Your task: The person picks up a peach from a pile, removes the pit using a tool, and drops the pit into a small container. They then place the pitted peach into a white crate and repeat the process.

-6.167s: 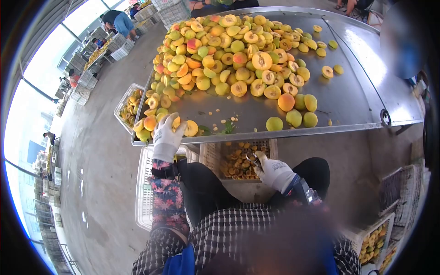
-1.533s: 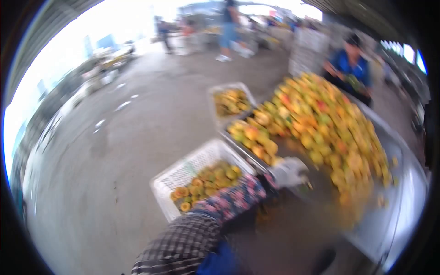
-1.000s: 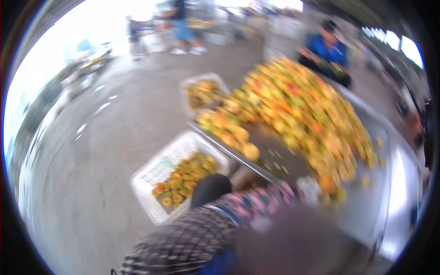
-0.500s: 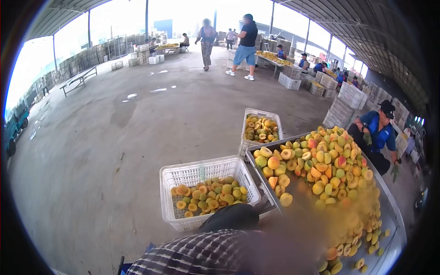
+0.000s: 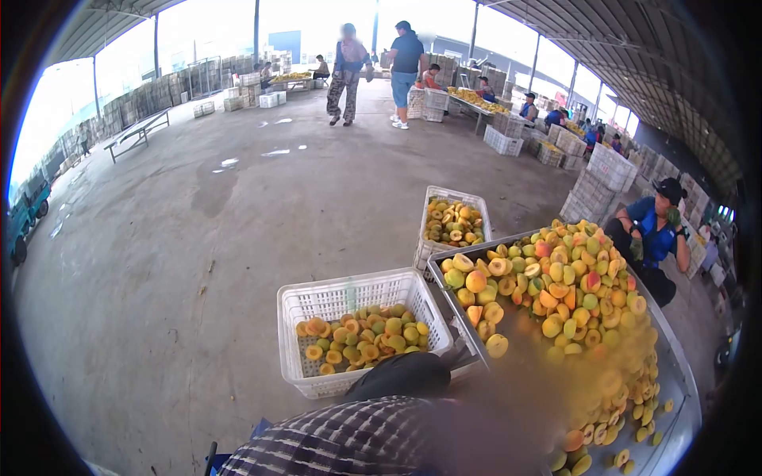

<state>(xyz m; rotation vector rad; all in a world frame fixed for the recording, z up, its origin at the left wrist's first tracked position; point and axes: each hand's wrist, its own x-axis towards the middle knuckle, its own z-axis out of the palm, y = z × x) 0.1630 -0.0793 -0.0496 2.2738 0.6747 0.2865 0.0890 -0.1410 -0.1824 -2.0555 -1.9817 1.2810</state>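
Halved yellow-green fruit (image 5: 583,293) lies heaped on a metal-edged table (image 5: 683,373) at the right. A large blurred brownish shape covers the lower middle, over the table's near side, and neither of my hands can be made out. My checkered sleeve (image 5: 341,436) reaches in along the bottom edge, beside my dark-clad knee (image 5: 405,374). Left of the table stands a white plastic crate (image 5: 290,317) partly filled with fruit halves. What my hands hold or touch is hidden.
Behind the near crate, a second crate (image 5: 432,194) of fruit stands against the table. A co-worker in a blue vest (image 5: 655,234) sits at the table's right side. Two people stand farther back. Stacked crates (image 5: 595,186) rise at the right; a bench (image 5: 141,133) stands far left.
The seated co-worker has raised one gloved hand to the head. In the back, one standing person has turned to face this way, and the other has shifted slightly left.
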